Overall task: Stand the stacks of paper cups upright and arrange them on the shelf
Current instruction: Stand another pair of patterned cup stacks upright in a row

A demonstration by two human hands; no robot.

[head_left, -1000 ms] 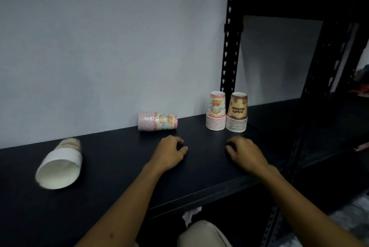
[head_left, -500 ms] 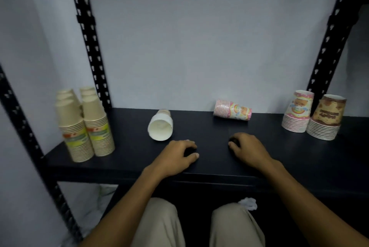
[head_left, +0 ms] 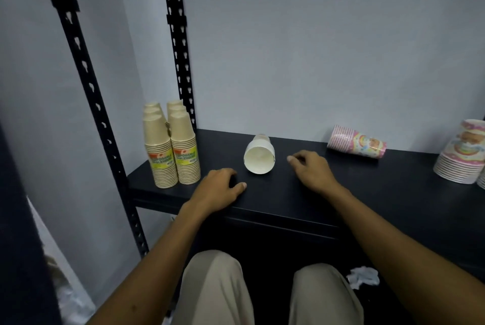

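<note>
Our knees [head_left: 217, 288] nearest, below black shelf [head_left: 367, 193]. Our left hand [head_left: 217, 188] rests on shelf front edge, fingers loosely curled, grasping nothing; our right hand [head_left: 312, 169] likewise, a little further in. Between them white cup stack [head_left: 259, 158] on its side, mouth toward us. Pink cup stack [head_left: 357, 141] toppled near wall; tan stacks [head_left: 170, 146] upright at left; pink upright stack [head_left: 462, 154] at right

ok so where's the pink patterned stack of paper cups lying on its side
In the head view, the pink patterned stack of paper cups lies toppled at the back right of the black shelf, against the wall, beyond the right hand.
</note>
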